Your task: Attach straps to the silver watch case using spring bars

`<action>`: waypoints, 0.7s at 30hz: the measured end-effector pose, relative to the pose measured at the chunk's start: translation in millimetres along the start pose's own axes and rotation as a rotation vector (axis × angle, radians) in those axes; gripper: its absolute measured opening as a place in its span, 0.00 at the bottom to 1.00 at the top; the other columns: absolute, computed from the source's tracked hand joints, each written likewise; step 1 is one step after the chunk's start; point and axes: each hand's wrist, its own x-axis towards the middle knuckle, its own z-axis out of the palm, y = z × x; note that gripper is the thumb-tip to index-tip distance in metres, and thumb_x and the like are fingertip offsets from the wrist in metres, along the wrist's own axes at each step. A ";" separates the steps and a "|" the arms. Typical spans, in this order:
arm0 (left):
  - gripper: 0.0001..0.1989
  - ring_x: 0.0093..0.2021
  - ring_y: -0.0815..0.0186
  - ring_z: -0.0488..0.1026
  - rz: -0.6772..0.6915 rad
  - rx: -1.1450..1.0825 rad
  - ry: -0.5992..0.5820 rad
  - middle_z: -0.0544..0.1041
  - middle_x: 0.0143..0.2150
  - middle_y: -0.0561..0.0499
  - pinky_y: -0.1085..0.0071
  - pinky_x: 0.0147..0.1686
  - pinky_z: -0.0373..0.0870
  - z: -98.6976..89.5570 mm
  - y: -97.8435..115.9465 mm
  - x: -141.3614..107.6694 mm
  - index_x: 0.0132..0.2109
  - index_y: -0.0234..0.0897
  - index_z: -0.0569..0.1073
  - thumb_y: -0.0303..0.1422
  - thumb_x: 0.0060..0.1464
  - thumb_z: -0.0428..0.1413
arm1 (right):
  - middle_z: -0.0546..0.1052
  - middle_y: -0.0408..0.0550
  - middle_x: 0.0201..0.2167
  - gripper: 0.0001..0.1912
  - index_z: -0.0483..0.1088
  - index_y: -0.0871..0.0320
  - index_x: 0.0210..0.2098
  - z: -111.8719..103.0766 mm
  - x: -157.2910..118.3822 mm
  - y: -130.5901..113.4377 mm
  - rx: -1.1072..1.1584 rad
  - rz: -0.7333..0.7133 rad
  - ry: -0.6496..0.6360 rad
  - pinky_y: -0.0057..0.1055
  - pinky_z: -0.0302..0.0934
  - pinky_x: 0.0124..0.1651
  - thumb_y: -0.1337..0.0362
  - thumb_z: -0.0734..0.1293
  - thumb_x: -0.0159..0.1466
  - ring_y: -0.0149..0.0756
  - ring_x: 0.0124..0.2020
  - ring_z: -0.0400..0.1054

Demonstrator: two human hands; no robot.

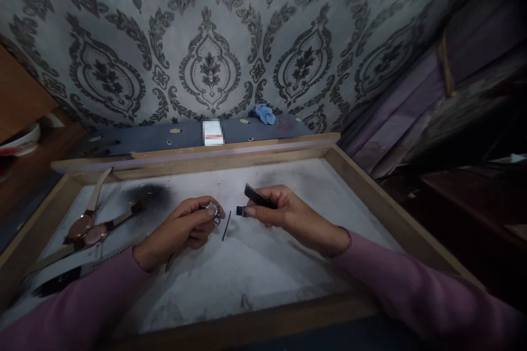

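My left hand is closed around a small silver watch, its round case showing between thumb and fingers. Opposite it, my right hand grips a dark watch strap folded back on itself. One strap end with a small shiny metal part points toward the watch, apart from it. A thin dark rod is seen between the hands, over the white tray floor. Below my left hand a narrow strap-like end peeks out; what it belongs to is hidden.
Two rose-gold watches with straps lie in the tray's left part, beside a pale strap and a dark object. A wooden rim surrounds the tray. Behind it are a small white box and a crumpled blue cloth.
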 end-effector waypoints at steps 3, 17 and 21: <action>0.11 0.20 0.75 0.39 0.016 -0.010 0.024 0.47 0.20 0.63 0.77 0.18 0.37 -1.8 -0.1 1.2 0.37 0.35 0.69 0.40 0.56 0.55 | 0.59 0.35 0.17 0.19 0.67 0.62 0.24 -2.0 0.9 0.6 0.002 0.009 0.008 0.25 0.42 0.23 0.52 0.72 0.55 0.22 0.20 0.48; 0.11 0.21 0.74 0.55 -0.017 0.129 -0.023 0.61 0.23 0.58 0.78 0.19 0.46 -1.2 -1.3 0.4 0.46 0.36 0.69 0.36 0.58 0.54 | 0.60 0.36 0.17 0.16 0.68 0.62 0.25 -1.0 3.4 3.6 -0.008 0.024 -0.001 0.26 0.40 0.23 0.54 0.71 0.56 0.23 0.20 0.49; 0.15 0.30 0.68 0.69 -0.014 0.132 -0.053 0.72 0.32 0.51 0.77 0.22 0.59 -3.4 -0.6 0.4 0.50 0.36 0.65 0.32 0.55 0.55 | 0.60 0.36 0.17 0.18 0.67 0.62 0.25 -2.0 4.1 4.5 -0.024 0.017 -0.027 0.27 0.40 0.23 0.52 0.70 0.57 0.24 0.20 0.49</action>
